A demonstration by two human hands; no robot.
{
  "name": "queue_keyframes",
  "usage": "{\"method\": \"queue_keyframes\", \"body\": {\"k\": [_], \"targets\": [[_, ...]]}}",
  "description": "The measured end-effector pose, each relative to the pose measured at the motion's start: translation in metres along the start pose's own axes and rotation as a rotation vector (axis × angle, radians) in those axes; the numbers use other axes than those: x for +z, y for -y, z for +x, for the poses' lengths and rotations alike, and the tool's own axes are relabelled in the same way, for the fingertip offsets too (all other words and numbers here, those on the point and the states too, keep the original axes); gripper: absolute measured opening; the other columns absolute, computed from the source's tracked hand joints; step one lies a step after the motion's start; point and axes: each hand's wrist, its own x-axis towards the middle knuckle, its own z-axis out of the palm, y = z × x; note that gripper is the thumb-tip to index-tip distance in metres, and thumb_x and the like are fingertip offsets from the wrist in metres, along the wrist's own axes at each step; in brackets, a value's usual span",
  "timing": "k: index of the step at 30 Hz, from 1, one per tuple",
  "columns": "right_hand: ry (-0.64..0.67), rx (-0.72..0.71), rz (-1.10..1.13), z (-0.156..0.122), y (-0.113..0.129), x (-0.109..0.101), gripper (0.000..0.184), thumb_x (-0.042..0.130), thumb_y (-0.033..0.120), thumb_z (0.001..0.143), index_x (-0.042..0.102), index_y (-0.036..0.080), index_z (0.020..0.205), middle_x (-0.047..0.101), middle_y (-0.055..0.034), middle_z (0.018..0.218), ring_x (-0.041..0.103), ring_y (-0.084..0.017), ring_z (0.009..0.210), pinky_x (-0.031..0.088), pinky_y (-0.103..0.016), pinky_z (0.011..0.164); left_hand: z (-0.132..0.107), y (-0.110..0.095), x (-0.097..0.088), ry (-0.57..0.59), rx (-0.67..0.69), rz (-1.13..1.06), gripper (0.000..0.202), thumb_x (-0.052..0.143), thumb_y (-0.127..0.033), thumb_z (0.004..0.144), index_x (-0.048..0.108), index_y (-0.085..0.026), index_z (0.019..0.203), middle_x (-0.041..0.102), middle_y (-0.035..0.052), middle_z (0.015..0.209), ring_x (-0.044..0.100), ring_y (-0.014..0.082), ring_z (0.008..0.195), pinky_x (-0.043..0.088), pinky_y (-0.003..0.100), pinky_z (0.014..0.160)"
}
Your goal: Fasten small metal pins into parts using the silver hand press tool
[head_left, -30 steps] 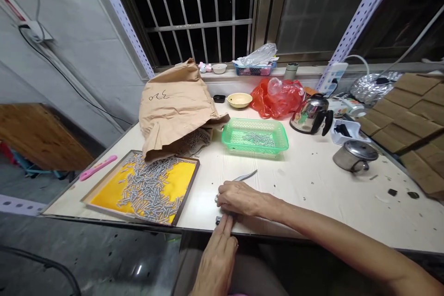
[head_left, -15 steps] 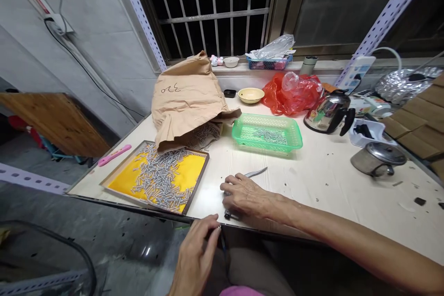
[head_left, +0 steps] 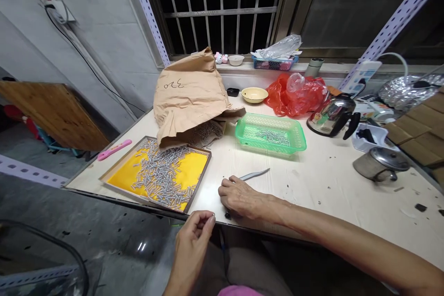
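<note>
The right hand [head_left: 239, 198] lay palm-down near the front edge of the worktop [head_left: 329, 180], its fingers curled together over a small dark part [head_left: 228, 215] that showed only as a sliver beneath them, right at the lip; whether the fingers actually gripped it or merely covered it could not be told. The left hand [head_left: 192, 243] hung off the worktop, just below and in front of the edge, with thumb and forefinger pressed together as if pinching something very small, though nothing could be made out between the tips. The likeliest trouble was a drop: the dark part sat so close to the edge that a small slide of the right hand could have pushed it over, and anything pinched in the left hand was already over open floor, where a tiny piece would have been hard to find. A pair of tweezers [head_left: 255, 175] lay just beyond the right hand's knuckles, and a careless backward sweep could have knocked them aside. To the left, the yellow-lined tray [head_left: 121, 171] was heaped with small metal pins [head_left: 163, 175] and stood near the front edge, under the mouth of a brown paper bag [head_left: 190, 97]; a bump from the left forearm might have scattered pins over the rim. The green basket [head_left: 270, 134], holding a few more pins, sat well apart and seemed safe.
</note>
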Motion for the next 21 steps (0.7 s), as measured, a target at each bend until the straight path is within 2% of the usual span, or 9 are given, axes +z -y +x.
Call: {"method": "queue_keyframes", "body": {"k": [2,5,8,11,15,17,21], "targets": [[-0.04,0.04,0.1,0.002,-0.004,-0.004,0.015,0.051,0.024,0.088,0.063,0.017,0.081,0.06,-0.0059,0.087,0.045,-0.02,0.09,0.031,-0.032,0.071,0.003,0.002,-0.001,-0.003,-0.09,-0.086,0.039,0.062,-0.054,0.07,0.065,-0.016,0.079,0.063,0.002,0.066,0.058,0.0154,0.06,0.05,0.024,0.055],[-0.127,0.176,0.227,-0.006,-0.008,-0.01,0.02,0.044,0.025,0.093,0.063,0.018,0.093,0.062,-0.0044,0.087,0.049,-0.017,0.086,0.032,-0.029,0.071,0.004,0.005,-0.004,-0.004,-0.16,-0.134,0.043,0.066,-0.056,0.065,0.065,-0.015,0.078,0.063,0.0015,0.065,0.058,0.0148,0.058,0.051,0.024,0.054],[-0.125,0.295,0.294,-0.026,-0.004,-0.01,0.024,0.038,0.024,0.095,0.06,0.018,0.088,0.06,-0.002,0.078,0.05,-0.013,0.071,0.032,-0.026,0.064,0.006,0.011,-0.005,0.023,-0.168,-0.119,0.041,0.065,-0.056,0.067,0.065,-0.015,0.077,0.063,0.0018,0.067,0.059,0.0152,0.06,0.051,0.024,0.056],[-0.112,0.385,0.283,-0.05,0.008,-0.001,0.021,0.041,0.029,0.094,0.057,0.019,0.084,0.059,-0.0016,0.079,0.05,-0.014,0.071,0.033,-0.027,0.064,0.011,0.016,-0.001,0.056,-0.141,-0.115,0.039,0.063,-0.053,0.071,0.065,-0.015,0.079,0.065,0.0034,0.072,0.061,0.0167,0.067,0.052,0.025,0.06],[-0.086,0.582,0.252,-0.074,0.023,0.015,0.014,0.048,0.026,0.089,0.055,0.019,0.1,0.057,-0.0042,0.094,0.053,-0.018,0.083,0.036,-0.028,0.067,0.017,0.015,0.01,0.092,-0.093,-0.121,0.035,0.059,-0.049,0.075,0.066,-0.015,0.082,0.067,0.0052,0.082,0.061,0.0176,0.076,0.052,0.025,0.066],[-0.04,0.667,0.279,-0.083,0.024,0.021,0.017,0.043,0.02,0.091,0.053,0.02,0.104,0.055,-0.0039,0.095,0.054,-0.016,0.08,0.036,-0.027,0.064,0.018,0.014,0.015,0.107,-0.085,-0.118,0.034,0.059,-0.049,0.076,0.066,-0.015,0.082,0.066,0.0049,0.08,0.061,0.0169,0.075,0.051,0.024,0.064],[-0.008,0.716,0.258,-0.104,0.019,0.032,0.018,0.038,0.017,0.093,0.055,0.019,0.09,0.055,-0.003,0.088,0.054,-0.014,0.072,0.036,-0.026,0.061,0.019,0.013,0.017,0.13,-0.129,-0.138,0.037,0.06,-0.05,0.075,0.065,-0.015,0.082,0.063,0.0031,0.073,0.059,0.0158,0.068,0.048,0.021,0.052]]}}
